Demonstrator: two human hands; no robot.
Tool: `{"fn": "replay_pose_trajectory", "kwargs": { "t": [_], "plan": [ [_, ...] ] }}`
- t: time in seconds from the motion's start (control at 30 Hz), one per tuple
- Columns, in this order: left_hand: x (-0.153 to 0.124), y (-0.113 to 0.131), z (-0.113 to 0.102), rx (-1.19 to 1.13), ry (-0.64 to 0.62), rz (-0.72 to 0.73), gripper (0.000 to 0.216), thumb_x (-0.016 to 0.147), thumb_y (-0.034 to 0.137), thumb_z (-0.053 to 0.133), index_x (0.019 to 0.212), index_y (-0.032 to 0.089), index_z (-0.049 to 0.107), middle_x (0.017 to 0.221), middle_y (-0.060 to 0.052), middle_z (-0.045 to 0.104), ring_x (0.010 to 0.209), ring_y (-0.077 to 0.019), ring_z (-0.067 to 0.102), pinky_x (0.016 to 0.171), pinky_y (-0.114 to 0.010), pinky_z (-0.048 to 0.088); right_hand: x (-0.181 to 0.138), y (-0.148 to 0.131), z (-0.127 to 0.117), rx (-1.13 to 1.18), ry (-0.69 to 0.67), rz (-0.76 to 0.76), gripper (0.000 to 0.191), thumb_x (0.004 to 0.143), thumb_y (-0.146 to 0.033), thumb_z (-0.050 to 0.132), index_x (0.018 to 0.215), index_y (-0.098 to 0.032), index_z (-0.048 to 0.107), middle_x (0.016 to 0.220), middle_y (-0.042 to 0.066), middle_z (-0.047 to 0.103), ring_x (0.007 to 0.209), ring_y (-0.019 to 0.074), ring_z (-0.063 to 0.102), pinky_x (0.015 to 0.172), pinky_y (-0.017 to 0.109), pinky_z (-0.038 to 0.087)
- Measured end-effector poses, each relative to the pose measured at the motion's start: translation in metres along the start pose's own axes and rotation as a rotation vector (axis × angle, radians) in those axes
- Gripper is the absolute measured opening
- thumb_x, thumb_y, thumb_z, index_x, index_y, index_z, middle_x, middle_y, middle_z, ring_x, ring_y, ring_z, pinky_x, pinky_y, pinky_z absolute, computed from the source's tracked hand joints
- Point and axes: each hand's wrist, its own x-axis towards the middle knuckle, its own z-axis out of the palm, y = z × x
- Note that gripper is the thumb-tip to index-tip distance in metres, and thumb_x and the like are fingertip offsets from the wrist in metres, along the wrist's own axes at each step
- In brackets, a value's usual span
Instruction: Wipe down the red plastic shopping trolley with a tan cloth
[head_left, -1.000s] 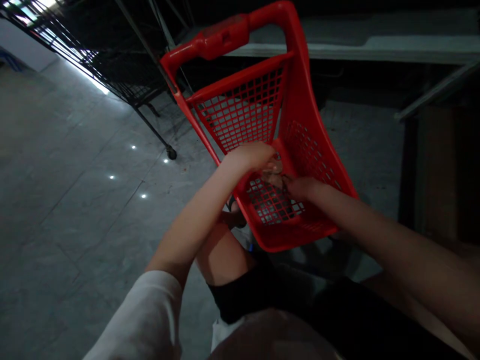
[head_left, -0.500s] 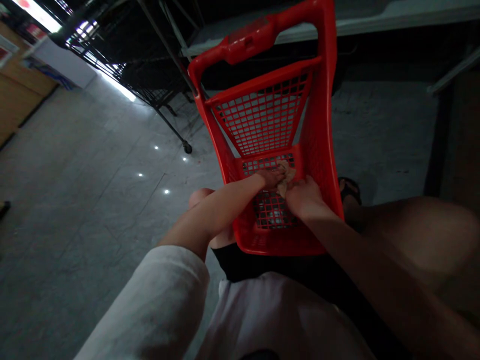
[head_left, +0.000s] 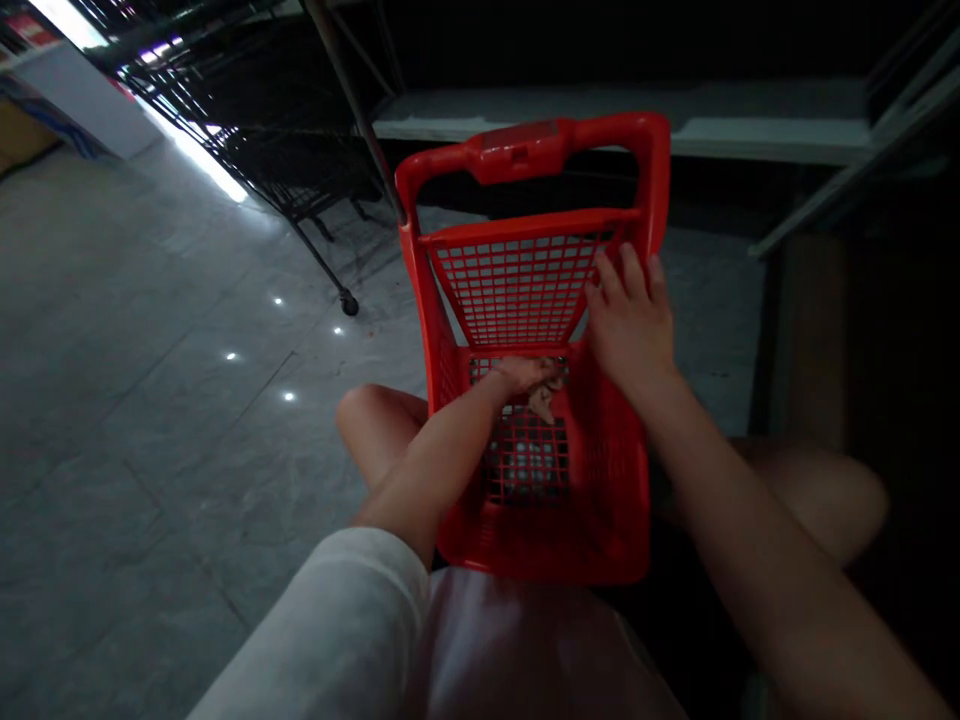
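Observation:
A red plastic shopping basket [head_left: 622,470] with a tall handle [head_left: 525,150] stands between my knees, its mesh bottom and sloped mesh panel facing me. My left hand [head_left: 525,373] reaches deep inside, closed on a crumpled beige cloth [head_left: 541,402] near the basket's bottom. Part of the cloth hangs below the fingers. At the basket's right side wall, my right hand [head_left: 631,320] rests with its fingers spread, close to the mesh panel's upper right corner. Nothing shows in that hand.
A black wire rack [head_left: 300,170] on a caster [head_left: 349,303] stands at the upper left. Behind the basket runs a low pale shelf [head_left: 765,135] with a slanting metal leg [head_left: 862,170] at the right. Grey tiled floor [head_left: 150,420] spreads out on the left.
My right hand has left the cloth and moved up to the basket's right wall, its fingers now spread. My left hand still holds the cloth. The basket's handle appears lower in view.

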Motion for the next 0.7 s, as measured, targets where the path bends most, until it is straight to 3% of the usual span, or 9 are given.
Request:
{"fn": "replay_pose_trajectory", "kwargs": {
  "t": [0.13, 0.2, 0.27, 0.33, 0.43, 0.53, 0.63, 0.7],
  "plan": [
    [-0.008, 0.016, 0.021, 0.011, 0.048, -0.148, 0.064, 0.109, 0.03, 0.055, 0.169, 0.018, 0.035, 0.152, -0.023, 0.061, 0.135, -0.0337, 0.066, 0.108, -0.047, 0.057, -0.007, 0.001, -0.011, 0.089, -0.044, 0.097, 0.061, 0.106, -0.018, 0.031, 0.165, -0.018, 0.045, 0.177, 0.017, 0.037, 0.167, 0.0367, 0.025, 0.132, 0.07, 0.024],
    [-0.017, 0.034, 0.042, 0.026, 0.072, -0.166, 0.075, 0.108, 0.04, 0.056, 0.172, 0.011, 0.029, 0.168, -0.029, 0.043, 0.152, -0.0416, 0.05, 0.12, -0.053, 0.047, -0.007, 0.001, -0.017, 0.131, -0.078, 0.117, 0.058, 0.106, -0.018, 0.03, 0.16, -0.016, 0.052, 0.174, 0.017, 0.041, 0.165, 0.0349, 0.029, 0.136, 0.064, 0.022],
    [-0.024, 0.051, 0.062, 0.037, 0.112, -0.106, 0.085, 0.105, 0.056, 0.059, 0.169, 0.007, 0.033, 0.174, -0.03, 0.033, 0.158, -0.0462, 0.038, 0.128, -0.058, 0.037, -0.009, 0.001, -0.02, 0.176, -0.069, 0.142, 0.056, 0.105, -0.016, 0.031, 0.153, -0.013, 0.06, 0.171, 0.017, 0.046, 0.163, 0.0337, 0.033, 0.139, 0.057, 0.019],
    [-0.024, 0.059, 0.074, 0.036, 0.132, 0.019, 0.079, 0.106, 0.061, 0.053, 0.163, 0.007, 0.044, 0.169, -0.026, 0.043, 0.155, -0.0422, 0.042, 0.129, -0.053, 0.035, -0.012, 0.001, -0.023, 0.233, -0.06, 0.174, 0.055, 0.103, -0.013, 0.033, 0.15, -0.012, 0.062, 0.169, 0.017, 0.048, 0.164, 0.0331, 0.033, 0.14, 0.056, 0.016],
    [-0.017, 0.043, 0.074, 0.003, 0.092, 0.193, 0.051, 0.113, 0.04, 0.043, 0.159, 0.021, 0.053, 0.163, -0.012, 0.056, 0.15, -0.0264, 0.05, 0.129, -0.037, 0.037, -0.018, 0.001, -0.028, 0.292, -0.031, 0.273, 0.063, 0.102, -0.009, 0.032, 0.161, -0.014, 0.052, 0.182, 0.017, 0.025, 0.172, 0.0351, 0.013, 0.139, 0.063, 0.016],
    [-0.013, 0.009, 0.062, -0.064, 0.119, 0.036, 0.052, 0.112, 0.024, 0.043, 0.164, 0.032, 0.048, 0.168, -0.002, 0.053, 0.151, -0.0175, 0.05, 0.128, -0.03, 0.038, -0.02, 0.001, -0.03, 0.323, -0.016, 0.381, 0.07, 0.103, -0.01, 0.029, 0.173, -0.006, 0.028, 0.184, 0.023, 0.002, 0.173, 0.038, -0.004, 0.138, 0.066, 0.015],
    [-0.015, -0.01, 0.055, -0.068, 0.191, -0.232, 0.059, 0.11, 0.016, 0.036, 0.169, 0.022, 0.04, 0.17, -0.012, 0.05, 0.153, -0.0243, 0.049, 0.129, -0.041, 0.041, -0.019, 0.001, -0.026, 0.382, -0.029, 0.411, 0.069, 0.105, -0.012, 0.027, 0.172, 0.003, 0.019, 0.181, 0.031, 0.001, 0.173, 0.0358, -0.002, 0.14, 0.059, 0.013],
    [-0.013, 0.0, 0.057, -0.059, 0.195, -0.29, 0.064, 0.108, 0.012, 0.033, 0.172, 0.018, 0.033, 0.171, -0.017, 0.047, 0.155, -0.0282, 0.047, 0.131, -0.049, 0.04, -0.019, 0.002, -0.022, 0.416, 0.012, 0.397, 0.066, 0.107, -0.014, 0.025, 0.171, 0.001, 0.021, 0.182, 0.03, 0.0, 0.173, 0.031, -0.003, 0.141, 0.055, 0.014]
  ]
}}
